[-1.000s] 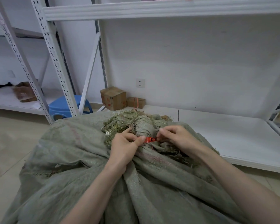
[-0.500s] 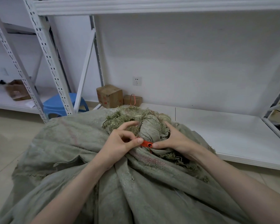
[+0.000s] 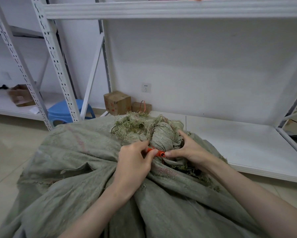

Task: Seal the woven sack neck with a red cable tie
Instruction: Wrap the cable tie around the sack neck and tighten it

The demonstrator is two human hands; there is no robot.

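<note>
The left hand [image 3: 133, 166] is pinched narrow, thumb and forefinger closed on the red cable tie [image 3: 156, 152] at its left end, presumably to draw the strap through. The right hand [image 3: 189, 150] meets it from 3 o'clock: its thumb tip presses against the tie's small head while the other fingers wrap the far side of the gathered neck [image 3: 162, 138], most likely to keep the bunched cloth squeezed so the loop can close down on it. The tie lies at the near base of the neck, just below the centre of the view. Its visible stretch runs roughly level, long axis from about 9 to 3 o'clock, dipping slightly toward the head on the right; the rest of the loop is hidden behind the neck, so whether it is fully cinched cannot be told. Above the tie the neck rises toward 12 o'clock and ends in frayed fibres. The woven sack [image 3: 92, 177] spreads outward and down toward 6 o'clock, before a white shelf [image 3: 238, 143] at 2 o'clock.
</note>
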